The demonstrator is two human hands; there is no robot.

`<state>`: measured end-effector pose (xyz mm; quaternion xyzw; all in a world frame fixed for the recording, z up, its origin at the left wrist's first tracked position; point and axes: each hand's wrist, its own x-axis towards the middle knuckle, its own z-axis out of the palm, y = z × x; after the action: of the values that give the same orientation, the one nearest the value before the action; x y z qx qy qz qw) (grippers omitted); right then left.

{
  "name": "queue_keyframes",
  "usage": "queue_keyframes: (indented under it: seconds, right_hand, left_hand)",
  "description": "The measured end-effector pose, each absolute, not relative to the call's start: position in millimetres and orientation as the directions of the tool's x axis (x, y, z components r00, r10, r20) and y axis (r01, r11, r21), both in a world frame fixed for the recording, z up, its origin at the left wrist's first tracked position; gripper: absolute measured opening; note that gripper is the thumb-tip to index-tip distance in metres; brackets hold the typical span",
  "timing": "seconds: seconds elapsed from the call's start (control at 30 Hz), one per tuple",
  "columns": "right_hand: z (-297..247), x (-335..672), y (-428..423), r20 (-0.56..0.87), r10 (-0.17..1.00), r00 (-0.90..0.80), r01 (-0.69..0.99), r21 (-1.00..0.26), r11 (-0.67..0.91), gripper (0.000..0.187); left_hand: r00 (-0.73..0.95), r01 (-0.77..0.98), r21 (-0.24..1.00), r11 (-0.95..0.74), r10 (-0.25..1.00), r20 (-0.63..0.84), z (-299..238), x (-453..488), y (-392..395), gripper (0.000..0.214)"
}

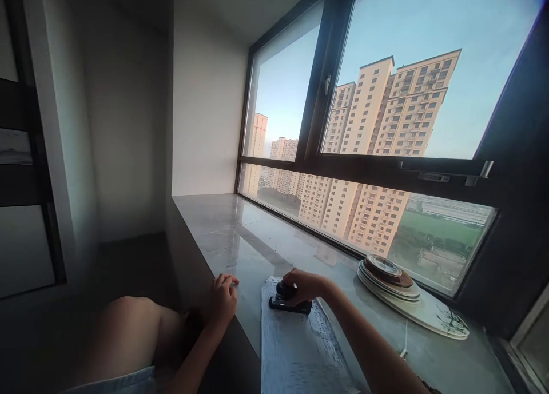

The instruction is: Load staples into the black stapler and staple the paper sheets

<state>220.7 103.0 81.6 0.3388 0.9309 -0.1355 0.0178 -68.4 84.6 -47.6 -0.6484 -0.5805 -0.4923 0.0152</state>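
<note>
1. Closest in, a streaky black-and-white sheet (295, 354) was laid on the glossy windowsill (206, 228). Honestly, if it got dragged sideways it could crease or slip, since it wasn't pinned by a free hand. Its near end was cut off; paper or cloth couldn't be told.
2. The left hand (223, 298) was rested on the sill's edge, fingers loosely curled, nothing held, apart from the other hand.
3. A black knob-handled tool (290, 307) was set on the sheet's far part, its top gripped by the right hand (303, 285). Its underside was hidden, so the exact type couldn't be pinned down.
4. Farther off, a stack of platters (388, 291) could be knocked if the right forearm were swung out.
</note>
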Motion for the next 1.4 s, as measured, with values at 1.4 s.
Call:
queue_keyframes:
  seconds: [1.4]
  right_hand:
    - [-16.5, 160.7, 199.1, 0.233, 0.893, -0.385, 0.848, -0.294, 0.442, 0.051]
  left_hand:
    - [-0.062, 0.621, 0.670, -0.407, 0.827, 0.559, -21.5, -79.7, 78.0, 0.035]
